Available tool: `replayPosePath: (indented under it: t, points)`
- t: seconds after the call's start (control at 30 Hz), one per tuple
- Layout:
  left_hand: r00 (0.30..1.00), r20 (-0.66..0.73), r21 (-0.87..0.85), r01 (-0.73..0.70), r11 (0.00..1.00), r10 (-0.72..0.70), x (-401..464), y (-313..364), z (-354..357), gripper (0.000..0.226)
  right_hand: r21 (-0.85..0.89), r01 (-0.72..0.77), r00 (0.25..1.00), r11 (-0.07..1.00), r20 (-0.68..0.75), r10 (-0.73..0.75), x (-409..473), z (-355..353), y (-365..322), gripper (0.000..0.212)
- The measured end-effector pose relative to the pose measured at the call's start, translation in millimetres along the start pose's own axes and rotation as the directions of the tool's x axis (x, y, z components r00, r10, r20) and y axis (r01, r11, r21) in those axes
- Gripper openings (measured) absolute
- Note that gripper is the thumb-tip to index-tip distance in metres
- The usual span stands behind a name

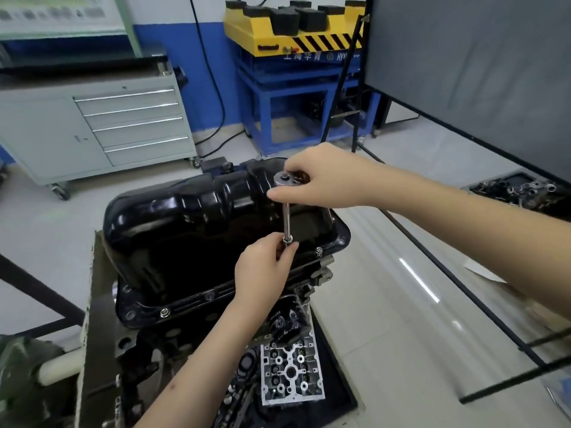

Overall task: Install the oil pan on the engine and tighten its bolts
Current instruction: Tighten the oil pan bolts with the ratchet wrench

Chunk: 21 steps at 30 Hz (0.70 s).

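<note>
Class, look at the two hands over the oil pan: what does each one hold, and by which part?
Both hold one ratchet wrench: the right hand grips its head at the top, the left hand pinches the lower end of its extension bar at the pan flange.

A pale glossy floor (pixel 401 242) is seen below a blue-and-white wall (pixel 173 38). A grey drawer cabinet (pixel 92 125) on castors is placed left; a yellow-topped blue stand (pixel 296 97) behind; a dark screen (pixel 469 72) right.

Setting: auto workshop. Engine (pixel 216 319) on floor, drawer cabinet (pixel 129 125) on castors, yellow lift (pixel 293 29) behind.
</note>
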<state>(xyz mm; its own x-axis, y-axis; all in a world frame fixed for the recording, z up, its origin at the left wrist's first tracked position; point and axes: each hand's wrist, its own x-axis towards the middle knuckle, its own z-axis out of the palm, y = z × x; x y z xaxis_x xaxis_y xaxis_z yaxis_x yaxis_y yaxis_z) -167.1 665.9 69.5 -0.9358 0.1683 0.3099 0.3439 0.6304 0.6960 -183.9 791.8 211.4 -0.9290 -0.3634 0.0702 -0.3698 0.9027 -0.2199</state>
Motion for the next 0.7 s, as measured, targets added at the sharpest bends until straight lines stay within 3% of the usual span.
replayPosePath:
  t: [0.33, 0.7]
  points:
    - [0.988, -0.052, -0.231, 0.132, 0.964, -0.147, 15.6, 30.0, 43.2, 0.008, -0.005, 0.094, 0.994, 0.996, 0.058, -0.093, -3.7, -17.4, 54.9, 0.052]
    - [0.979, -0.132, -0.212, 0.126, 0.969, -0.156, 7.9, 32.0, 53.3, 0.004, 0.09, 0.123, 0.99, 0.988, 0.051, -0.128, -9.4, -7.6, 71.3, 0.048]
